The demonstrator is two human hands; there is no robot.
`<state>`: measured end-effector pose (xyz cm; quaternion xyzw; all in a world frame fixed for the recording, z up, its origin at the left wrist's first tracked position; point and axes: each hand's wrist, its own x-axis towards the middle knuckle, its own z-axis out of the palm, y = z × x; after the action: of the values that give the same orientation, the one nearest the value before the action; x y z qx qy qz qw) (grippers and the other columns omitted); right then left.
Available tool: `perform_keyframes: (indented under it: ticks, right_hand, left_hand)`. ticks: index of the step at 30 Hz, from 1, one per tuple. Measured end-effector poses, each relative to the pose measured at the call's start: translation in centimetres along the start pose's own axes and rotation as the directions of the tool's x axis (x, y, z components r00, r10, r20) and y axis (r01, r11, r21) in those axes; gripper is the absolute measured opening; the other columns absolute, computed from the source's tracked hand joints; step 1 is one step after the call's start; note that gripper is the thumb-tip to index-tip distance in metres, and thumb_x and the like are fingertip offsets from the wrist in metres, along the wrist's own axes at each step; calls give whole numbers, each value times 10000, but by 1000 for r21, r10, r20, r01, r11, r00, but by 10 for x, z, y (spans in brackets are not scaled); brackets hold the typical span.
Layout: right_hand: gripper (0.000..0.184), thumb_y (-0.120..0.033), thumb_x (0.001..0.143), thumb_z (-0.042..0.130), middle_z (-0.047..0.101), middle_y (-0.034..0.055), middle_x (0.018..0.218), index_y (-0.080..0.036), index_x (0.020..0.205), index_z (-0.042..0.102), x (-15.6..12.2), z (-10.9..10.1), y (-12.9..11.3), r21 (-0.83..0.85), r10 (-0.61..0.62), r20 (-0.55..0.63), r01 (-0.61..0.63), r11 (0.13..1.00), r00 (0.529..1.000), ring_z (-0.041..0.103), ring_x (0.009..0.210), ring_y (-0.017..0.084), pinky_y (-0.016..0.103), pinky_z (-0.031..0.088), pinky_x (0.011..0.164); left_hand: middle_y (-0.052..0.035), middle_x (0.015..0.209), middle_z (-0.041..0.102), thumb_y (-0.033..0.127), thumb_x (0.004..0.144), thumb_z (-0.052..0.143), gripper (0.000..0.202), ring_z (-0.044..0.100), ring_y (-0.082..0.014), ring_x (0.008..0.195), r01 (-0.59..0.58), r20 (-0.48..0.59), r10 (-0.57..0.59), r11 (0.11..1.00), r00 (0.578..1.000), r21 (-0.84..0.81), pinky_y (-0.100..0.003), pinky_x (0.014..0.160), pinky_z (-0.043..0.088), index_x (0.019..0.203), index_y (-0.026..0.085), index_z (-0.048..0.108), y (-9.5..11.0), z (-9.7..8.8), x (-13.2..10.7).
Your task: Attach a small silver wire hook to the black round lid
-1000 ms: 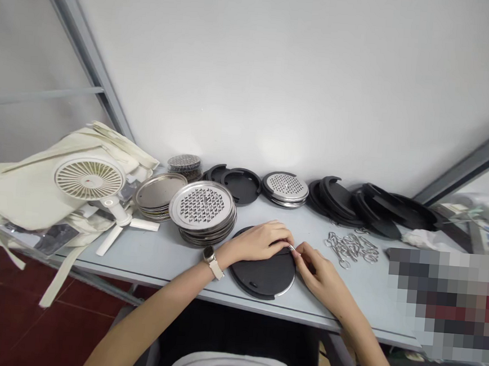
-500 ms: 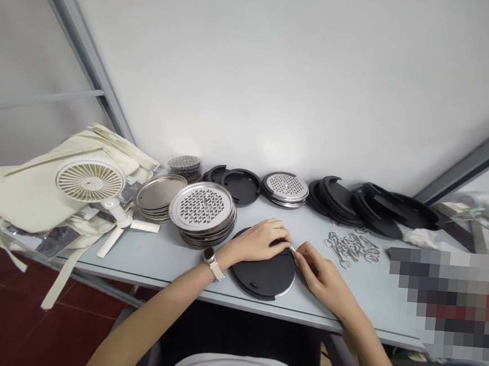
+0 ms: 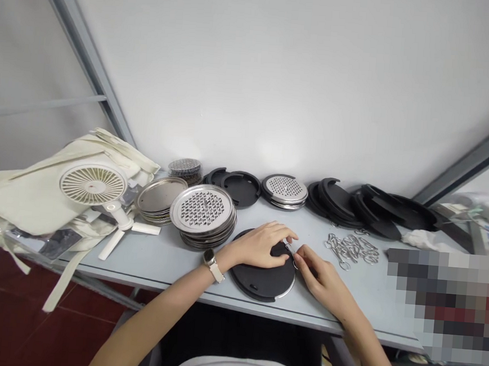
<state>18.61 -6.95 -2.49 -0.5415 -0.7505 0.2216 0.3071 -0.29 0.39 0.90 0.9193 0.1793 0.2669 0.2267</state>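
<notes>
A black round disc (image 3: 262, 277) with a silvery rim showing at its right lies near the table's front edge. My left hand (image 3: 267, 245) rests over its upper part, thumb and fingers apart and holding nothing. Between thumb and forefinger, my right hand (image 3: 316, 270) pinches a small metal wire clip (image 3: 292, 250) at the disc's right edge. The clip's far end reaches into the gap of my left hand. Whether it is hooked to the disc, I cannot tell. A pile of similar wire clips (image 3: 351, 248) lies beyond my right hand.
Stacked metal grater discs (image 3: 202, 209) stand left of my hands, with plain metal discs (image 3: 161, 194) behind. Black round holders (image 3: 340, 200) line the wall, one bearing perforated discs (image 3: 286, 188). A white fan (image 3: 94, 185) and cream fabric (image 3: 27, 197) lie at the left.
My left thumb and fingers have parted from the wire clip, which they closed on before. My right hand keeps its pinch, almost in the same place. The view has shifted slightly.
</notes>
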Motion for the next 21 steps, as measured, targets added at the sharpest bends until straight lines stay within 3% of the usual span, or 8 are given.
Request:
perform_keyframes:
  ticks: [21]
  right_hand:
    - [264, -389, 969, 324, 434, -55, 608, -231, 773, 403, -2, 0, 1, 26, 34, 19, -35, 999, 999, 450, 555, 133, 240, 359, 570]
  left_hand:
    - [-63, 1029, 626, 163, 777, 597, 399, 587, -183, 947, 47, 13, -46, 993, 999, -106, -318, 913, 443, 1168, 194, 525, -4, 3, -1]
